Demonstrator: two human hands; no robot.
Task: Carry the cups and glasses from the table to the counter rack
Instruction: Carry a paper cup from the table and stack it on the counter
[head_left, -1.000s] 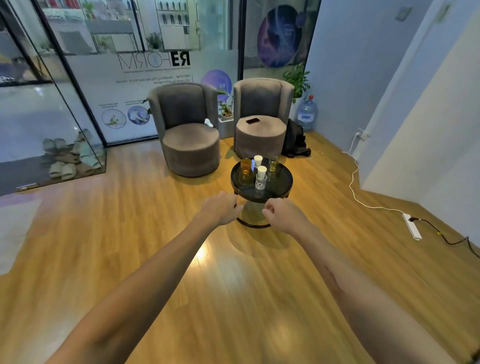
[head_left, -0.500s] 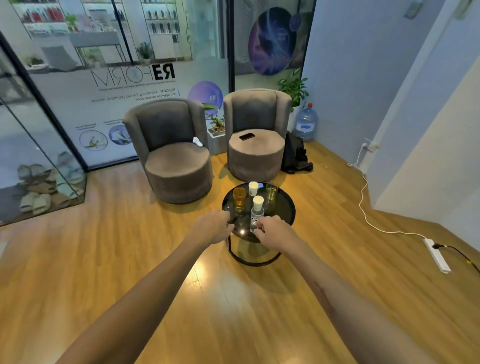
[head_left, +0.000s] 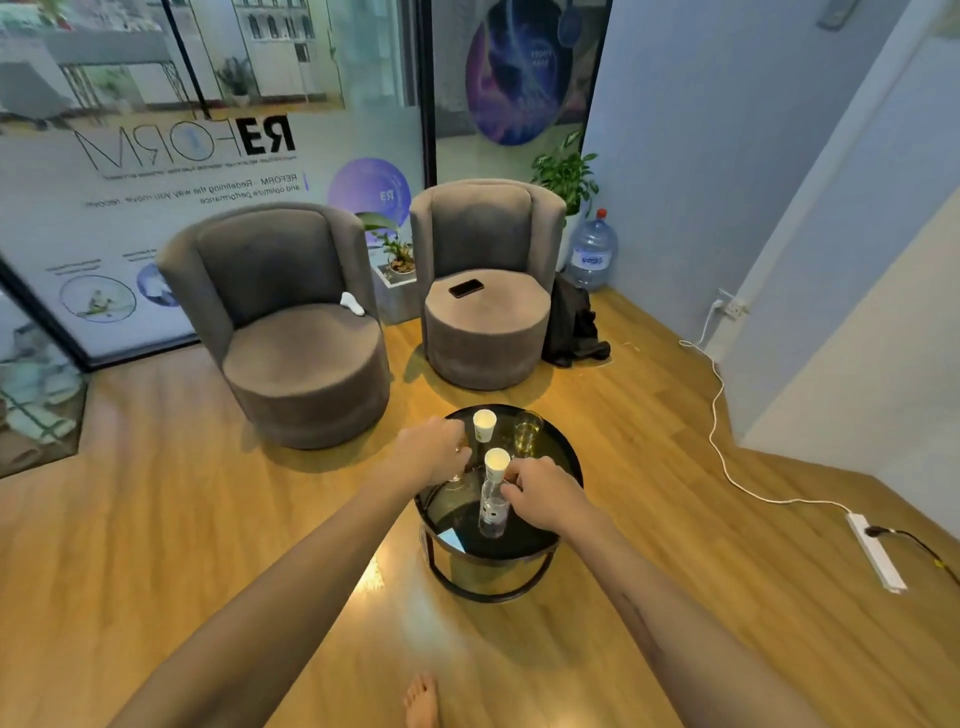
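Note:
A round black table (head_left: 563, 451) stands on the wood floor in front of me. At its back are a white paper cup (head_left: 484, 425) and a small clear glass (head_left: 527, 434). Nearer stands a tall clear glass (head_left: 492, 512) with a second white paper cup (head_left: 496, 461) sitting in its mouth. My left hand (head_left: 434, 453) curls over an amber glass (head_left: 457, 475); only its base shows under the fingers. My right hand (head_left: 540, 492) has its fingertips curled against the top of the tall clear glass, just under the paper cup.
Two grey round armchairs (head_left: 291, 332) (head_left: 485, 291) stand behind the table, with a phone (head_left: 466, 287) on the right one. A black bag (head_left: 571, 327) and a water jug (head_left: 592, 252) sit by the wall. A white cable and power strip (head_left: 875, 551) lie on the floor at right. My bare foot (head_left: 422, 699) is below.
I have stepped closer to the table. Both hands moved forward from its near edge: the left over the amber glass, the right to the tall glass.

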